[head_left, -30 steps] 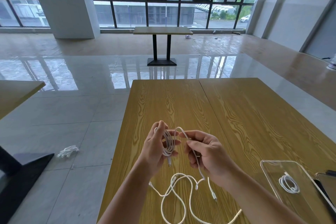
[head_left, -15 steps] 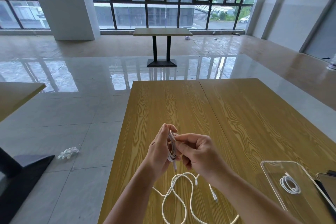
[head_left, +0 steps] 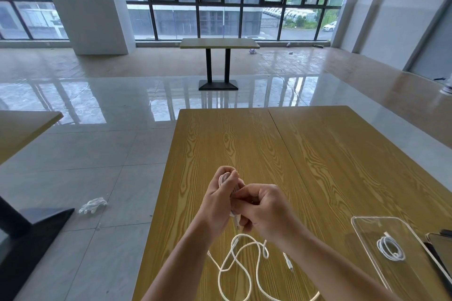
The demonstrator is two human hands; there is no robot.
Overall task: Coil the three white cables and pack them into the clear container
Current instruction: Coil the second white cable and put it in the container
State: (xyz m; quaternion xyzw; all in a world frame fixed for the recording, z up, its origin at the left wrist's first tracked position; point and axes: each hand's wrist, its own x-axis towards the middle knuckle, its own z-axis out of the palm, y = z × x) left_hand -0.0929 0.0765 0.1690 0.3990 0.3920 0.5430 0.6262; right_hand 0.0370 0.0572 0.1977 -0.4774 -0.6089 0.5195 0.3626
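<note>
My left hand (head_left: 217, 200) holds a coiled white cable (head_left: 223, 177) above the wooden table (head_left: 244, 144), its loops wrapped round the fingers. My right hand (head_left: 265, 210) is pressed against the left one, fingers closed on the same coil. Its plug end (head_left: 236, 223) hangs down between the hands. A second white cable (head_left: 241, 261) lies loose in loops on the table below my wrists. At the right stands the clear container (head_left: 362, 227), and a third cable (head_left: 390, 248) lies coiled inside it.
A dark phone or tablet (head_left: 442, 249) lies by the container at the table's right edge. The table's left edge drops to a tiled floor with a crumpled white glove (head_left: 93, 205). Another table (head_left: 219, 44) stands far ahead.
My hands have come together and dropped slightly. The open loop between them has been drawn tight into the coil, and the right hand now closes over it.
</note>
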